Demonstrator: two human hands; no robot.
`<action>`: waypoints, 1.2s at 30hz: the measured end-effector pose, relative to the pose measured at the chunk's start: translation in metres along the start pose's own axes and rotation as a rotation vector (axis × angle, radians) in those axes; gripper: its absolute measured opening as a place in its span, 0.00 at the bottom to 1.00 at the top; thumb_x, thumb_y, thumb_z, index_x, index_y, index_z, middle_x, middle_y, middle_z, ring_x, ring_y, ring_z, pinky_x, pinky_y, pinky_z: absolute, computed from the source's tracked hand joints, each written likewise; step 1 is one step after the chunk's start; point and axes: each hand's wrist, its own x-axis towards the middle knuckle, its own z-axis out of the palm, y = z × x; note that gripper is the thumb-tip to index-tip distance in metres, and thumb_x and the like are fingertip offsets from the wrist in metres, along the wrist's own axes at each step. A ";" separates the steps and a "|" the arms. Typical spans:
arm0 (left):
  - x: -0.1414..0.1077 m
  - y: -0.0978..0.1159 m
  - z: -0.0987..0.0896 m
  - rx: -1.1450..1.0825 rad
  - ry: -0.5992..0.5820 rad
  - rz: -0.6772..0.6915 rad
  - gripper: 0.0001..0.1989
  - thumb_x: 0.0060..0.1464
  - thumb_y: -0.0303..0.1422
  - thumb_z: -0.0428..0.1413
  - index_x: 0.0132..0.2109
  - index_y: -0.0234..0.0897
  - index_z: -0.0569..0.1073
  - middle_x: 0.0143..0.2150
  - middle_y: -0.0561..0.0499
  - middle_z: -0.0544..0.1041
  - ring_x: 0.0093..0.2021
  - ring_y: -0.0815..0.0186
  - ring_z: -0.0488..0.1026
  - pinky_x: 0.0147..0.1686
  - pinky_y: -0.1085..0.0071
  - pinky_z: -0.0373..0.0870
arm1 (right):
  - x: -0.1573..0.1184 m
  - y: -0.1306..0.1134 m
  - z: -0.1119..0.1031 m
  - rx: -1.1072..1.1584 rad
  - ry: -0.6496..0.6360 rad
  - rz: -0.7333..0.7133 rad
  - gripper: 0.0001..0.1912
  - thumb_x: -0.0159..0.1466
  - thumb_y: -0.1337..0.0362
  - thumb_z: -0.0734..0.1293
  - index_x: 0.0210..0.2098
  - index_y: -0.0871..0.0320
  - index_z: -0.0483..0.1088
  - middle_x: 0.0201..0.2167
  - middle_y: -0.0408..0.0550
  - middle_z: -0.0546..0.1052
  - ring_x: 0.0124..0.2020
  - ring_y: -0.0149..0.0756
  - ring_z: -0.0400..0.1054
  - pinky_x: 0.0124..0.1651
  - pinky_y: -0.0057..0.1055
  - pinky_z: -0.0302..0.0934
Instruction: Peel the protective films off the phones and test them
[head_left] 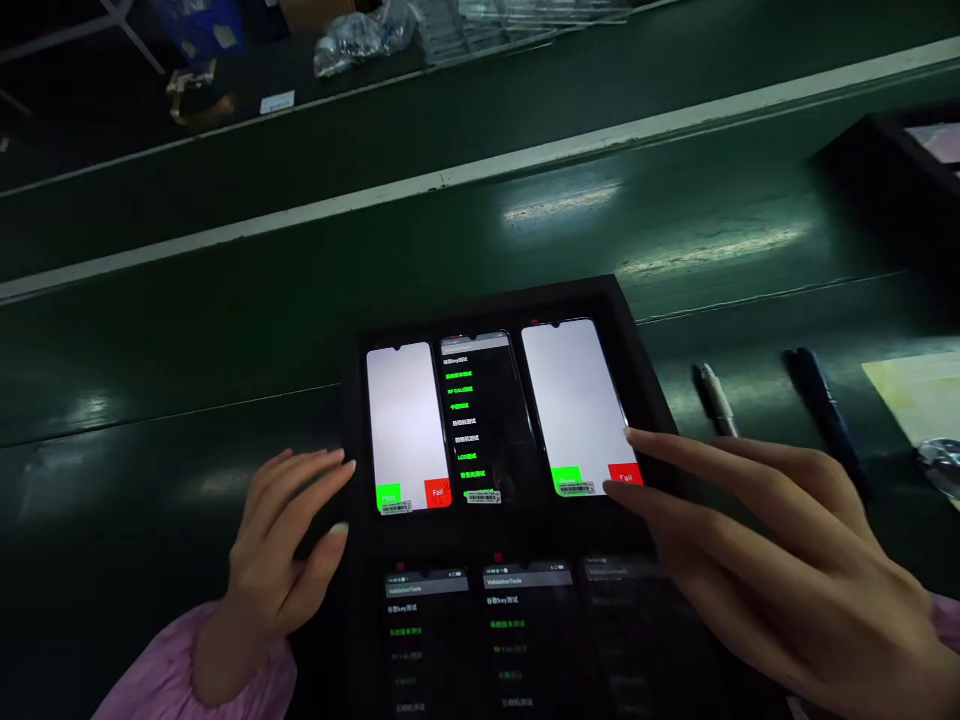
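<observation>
Right hand grip wide, empty | left hand grip wide, empty | phones show Pass/Fail

From here I see a dark green desk with a pale stripe running across it. A black tray of phones sits at lower centre. To its right lie a silver pen, a dark pen and a yellowish sheet, with another black tray at upper right.

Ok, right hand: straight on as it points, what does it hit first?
The right hand would meet the top row's right phone first, its fingers sit over the screen edge beside the red Fail button; depth is unclear, they may be touching.
</observation>
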 end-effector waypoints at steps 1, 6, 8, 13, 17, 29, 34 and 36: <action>0.006 -0.002 0.002 0.014 -0.022 -0.037 0.26 0.70 0.29 0.53 0.72 0.43 0.66 0.62 0.43 0.75 0.63 0.54 0.72 0.68 0.53 0.64 | 0.006 0.002 0.005 0.006 0.013 -0.010 0.14 0.71 0.70 0.66 0.55 0.53 0.73 0.62 0.55 0.76 0.54 0.52 0.70 0.50 0.48 0.65; 0.036 -0.014 0.014 0.176 -0.130 -0.160 0.25 0.72 0.41 0.53 0.71 0.43 0.64 0.69 0.38 0.69 0.69 0.45 0.67 0.67 0.42 0.62 | 0.054 0.012 0.046 -0.040 -0.016 -0.055 0.16 0.76 0.55 0.64 0.57 0.54 0.76 0.63 0.57 0.76 0.56 0.54 0.71 0.51 0.49 0.66; 0.044 -0.016 0.017 0.224 -0.128 -0.143 0.24 0.72 0.43 0.53 0.69 0.41 0.67 0.69 0.36 0.68 0.68 0.43 0.67 0.65 0.39 0.63 | 0.070 0.013 0.058 -0.066 -0.017 -0.083 0.19 0.76 0.53 0.64 0.60 0.54 0.76 0.66 0.59 0.73 0.58 0.57 0.69 0.53 0.51 0.65; 0.050 -0.013 0.021 0.237 -0.091 -0.080 0.20 0.71 0.42 0.54 0.65 0.41 0.72 0.68 0.36 0.70 0.66 0.44 0.69 0.66 0.37 0.61 | 0.074 0.024 0.047 -0.120 0.044 -0.106 0.18 0.78 0.55 0.60 0.56 0.54 0.77 0.68 0.58 0.72 0.61 0.59 0.68 0.52 0.54 0.61; 0.051 -0.014 0.023 0.294 -0.137 -0.098 0.20 0.71 0.44 0.53 0.64 0.45 0.74 0.71 0.37 0.67 0.69 0.39 0.65 0.68 0.29 0.53 | 0.059 0.043 0.029 -0.057 0.083 0.051 0.17 0.78 0.60 0.59 0.53 0.52 0.80 0.63 0.54 0.76 0.59 0.57 0.68 0.53 0.55 0.63; -0.069 0.076 -0.004 0.049 -0.102 -0.053 0.26 0.66 0.33 0.61 0.68 0.42 0.69 0.57 0.43 0.78 0.57 0.52 0.77 0.63 0.51 0.72 | -0.068 -0.028 -0.016 0.078 -0.037 -0.120 0.26 0.79 0.50 0.54 0.47 0.52 0.81 0.59 0.53 0.79 0.56 0.50 0.70 0.53 0.50 0.60; -0.119 0.095 0.003 0.097 -0.067 -0.105 0.26 0.66 0.34 0.61 0.68 0.43 0.69 0.62 0.39 0.74 0.65 0.46 0.72 0.64 0.45 0.71 | -0.105 -0.047 0.003 -0.062 0.030 -0.045 0.20 0.78 0.52 0.59 0.50 0.51 0.81 0.62 0.54 0.78 0.57 0.53 0.71 0.54 0.50 0.56; -0.124 0.097 0.002 0.114 -0.044 -0.125 0.26 0.66 0.35 0.61 0.68 0.44 0.69 0.62 0.40 0.74 0.63 0.47 0.74 0.64 0.44 0.72 | -0.101 -0.054 0.003 -0.035 0.103 -0.071 0.17 0.78 0.55 0.60 0.49 0.53 0.80 0.59 0.55 0.80 0.56 0.52 0.73 0.52 0.50 0.57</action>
